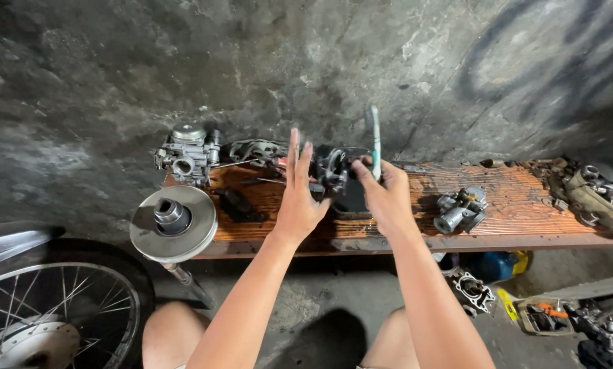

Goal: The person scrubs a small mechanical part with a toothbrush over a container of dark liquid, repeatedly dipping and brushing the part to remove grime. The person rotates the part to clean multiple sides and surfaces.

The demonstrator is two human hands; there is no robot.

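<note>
Resting between both hands' fingers: carburetor

This is a rough motorcycle repair workshop, as shown by the grimy concrete wall, the worn wooden bench strewn with a carburetor, a clutch pulley and other engine parts, and the spoked wheel beside it.
</note>
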